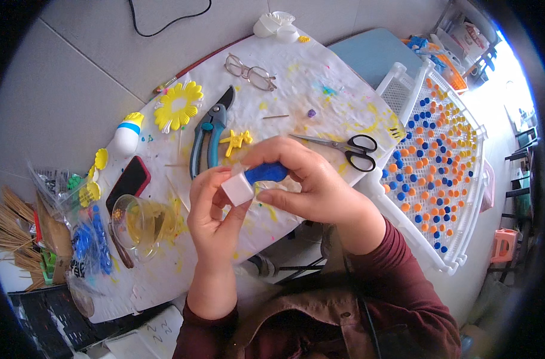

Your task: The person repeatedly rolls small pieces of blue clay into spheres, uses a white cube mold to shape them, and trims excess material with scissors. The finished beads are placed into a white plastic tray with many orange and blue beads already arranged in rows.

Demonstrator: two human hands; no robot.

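Between the fingers and thumb of my left hand (pixel 216 202) is a small white box-like piece (pixel 237 188), one square face turned up. My right hand (pixel 306 184) holds a soft-looking blue lump (pixel 268 172) against the white piece's upper right edge. It looks like modelling clay, though the picture does not settle that. Just beyond my hands lie a small yellow figure-shaped piece (pixel 237 141) and pruning shears (pixel 212 130) with teal-and-grey handles. Black-handled scissors (pixel 344 146) rest past my right hand.
The stained white table cover (pixel 294 94) holds eyeglasses (pixel 251 72), a yellow petalled ring (pixel 179 106), a white-and-yellow bottle-like piece (pixel 129 134), a phone (pixel 129 181) and a plastic cup of yellowish liquid (pixel 140 224). At right, a white mesh tray (pixel 402 235) carries many blue, orange and yellow discs.
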